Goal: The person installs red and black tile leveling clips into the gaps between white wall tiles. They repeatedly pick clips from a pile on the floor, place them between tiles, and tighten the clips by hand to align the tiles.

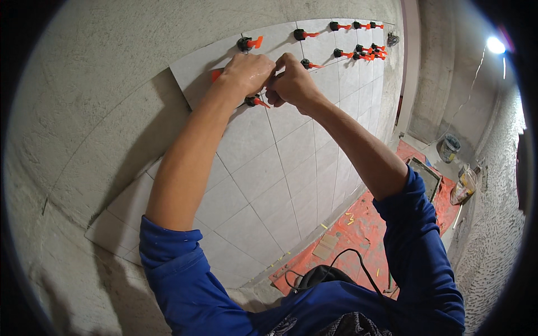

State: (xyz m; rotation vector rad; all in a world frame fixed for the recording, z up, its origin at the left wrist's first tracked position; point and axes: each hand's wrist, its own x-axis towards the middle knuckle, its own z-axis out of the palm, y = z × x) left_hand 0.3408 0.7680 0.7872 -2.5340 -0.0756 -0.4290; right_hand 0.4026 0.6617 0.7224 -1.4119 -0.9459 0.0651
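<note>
Left hand and right hand close together near 12 o'clock, over grey tiles; fingers curled narrow, cannot tell whether they grip anything. Black-and-red clip sits at the hands' 6 o'clock; red sheet lies toward 4 o'clock.

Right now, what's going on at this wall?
A person in rolled blue sleeves has the left hand and right hand close together at the upper grey tiles. What the fingers grip is hidden. An orange piece shows beside the left hand, and a black-and-orange clip sits just below. More clips stand along the upper tile joints. A red sheet covers part of the floor.
</note>
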